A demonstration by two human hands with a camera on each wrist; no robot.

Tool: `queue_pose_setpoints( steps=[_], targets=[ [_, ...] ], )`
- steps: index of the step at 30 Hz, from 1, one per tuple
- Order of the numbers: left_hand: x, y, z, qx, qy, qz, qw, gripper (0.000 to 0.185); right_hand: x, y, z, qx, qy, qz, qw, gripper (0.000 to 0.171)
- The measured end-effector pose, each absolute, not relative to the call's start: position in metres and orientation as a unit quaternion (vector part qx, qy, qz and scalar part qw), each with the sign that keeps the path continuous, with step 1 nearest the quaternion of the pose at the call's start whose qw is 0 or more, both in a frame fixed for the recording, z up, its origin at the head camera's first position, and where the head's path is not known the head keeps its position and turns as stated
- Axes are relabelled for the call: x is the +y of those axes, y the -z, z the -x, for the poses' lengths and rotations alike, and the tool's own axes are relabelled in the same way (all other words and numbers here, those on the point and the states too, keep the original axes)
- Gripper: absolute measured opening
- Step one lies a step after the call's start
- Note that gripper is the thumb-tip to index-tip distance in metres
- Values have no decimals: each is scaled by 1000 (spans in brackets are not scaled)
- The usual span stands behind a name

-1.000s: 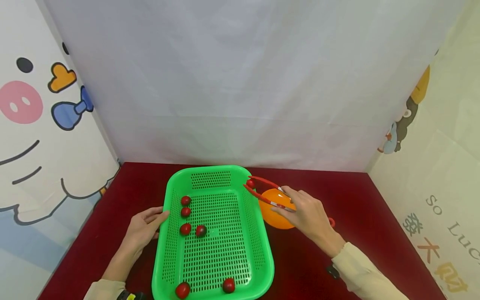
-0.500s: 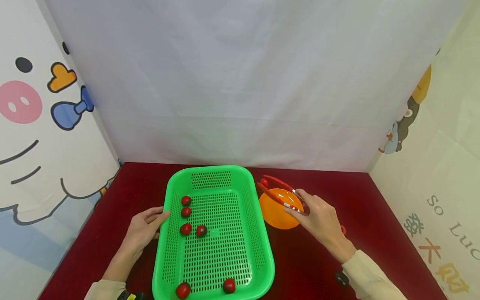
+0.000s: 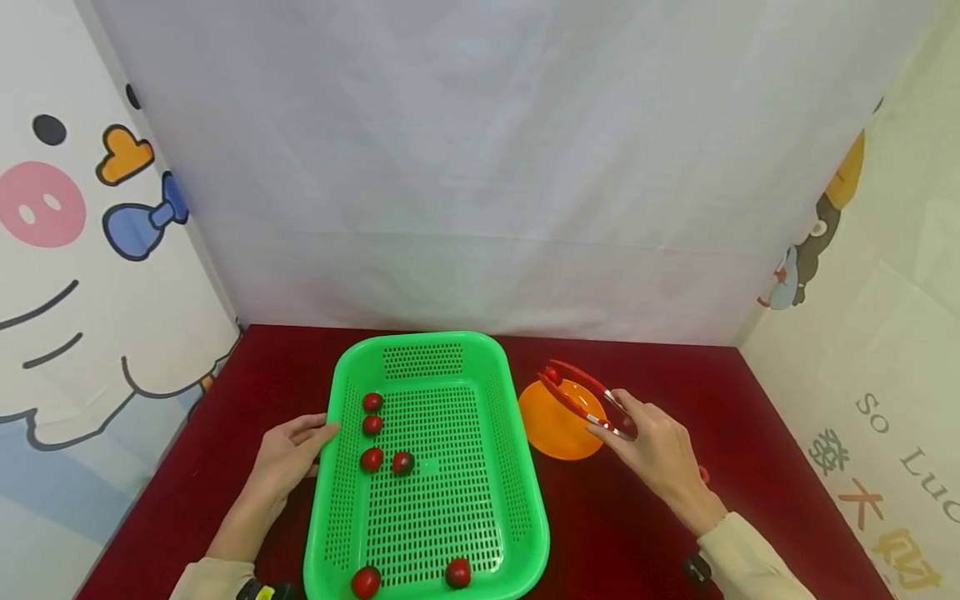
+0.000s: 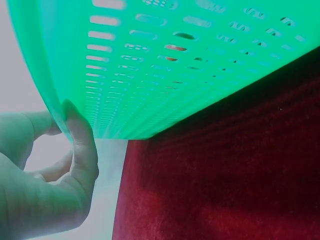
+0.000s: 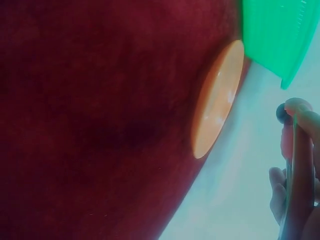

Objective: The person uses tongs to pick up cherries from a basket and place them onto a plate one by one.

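My right hand (image 3: 660, 450) grips red-ended tongs (image 3: 564, 401) by their metal arms. A small round red fruit (image 3: 552, 375) sits between the tong tips, above the far part of the orange plate (image 3: 558, 433). With thumb and fingers my left hand (image 3: 279, 467) pinches the left rim of the green perforated basket (image 3: 537, 517); the left wrist view shows the basket wall (image 4: 65, 75) between its digits. Inside the basket lie several similar fruits, among them one dark-patched fruit (image 3: 402, 462) near the middle. In the right wrist view the tongs (image 5: 301, 175) are partly covered by fingers.
A dark red cloth (image 3: 630, 533) covers the table. The orange plate stands just right of the basket. Behind the table hangs a white curtain (image 3: 480, 208), with printed cloth walls on both sides. A red ring-like end (image 3: 703, 474) shows past the right wrist.
My right hand has moved right, carrying the tongs and the fruit from above the basket's right rim to over the plate, and then slightly lower. The left hand and basket stay put.
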State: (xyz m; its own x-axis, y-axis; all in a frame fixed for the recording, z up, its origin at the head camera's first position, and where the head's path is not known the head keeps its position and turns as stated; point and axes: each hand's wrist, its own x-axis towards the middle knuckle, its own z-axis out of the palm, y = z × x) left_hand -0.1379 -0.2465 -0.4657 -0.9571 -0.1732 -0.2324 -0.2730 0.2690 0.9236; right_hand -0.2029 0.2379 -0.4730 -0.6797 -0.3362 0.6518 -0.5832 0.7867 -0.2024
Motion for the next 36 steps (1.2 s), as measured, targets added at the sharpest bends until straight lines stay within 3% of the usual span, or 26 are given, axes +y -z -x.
queue_pose_setpoints(
  steps=[5,17,29,36],
  targets=[
    [-245,465,138,790,-594,148,37,53,244,477,201,-905,-191,-242,294,55],
    [-244,465,139,794,-589,147,29,49,256,486,199,-921,-171,-216,276,50],
    [-245,467,139,796,-588,143,32,47,264,487,193,-953,-163,-161,197,50],
    [-245,469,138,791,-596,137,31,48,268,488,192,-959,-158,-150,179,48]
  ],
)
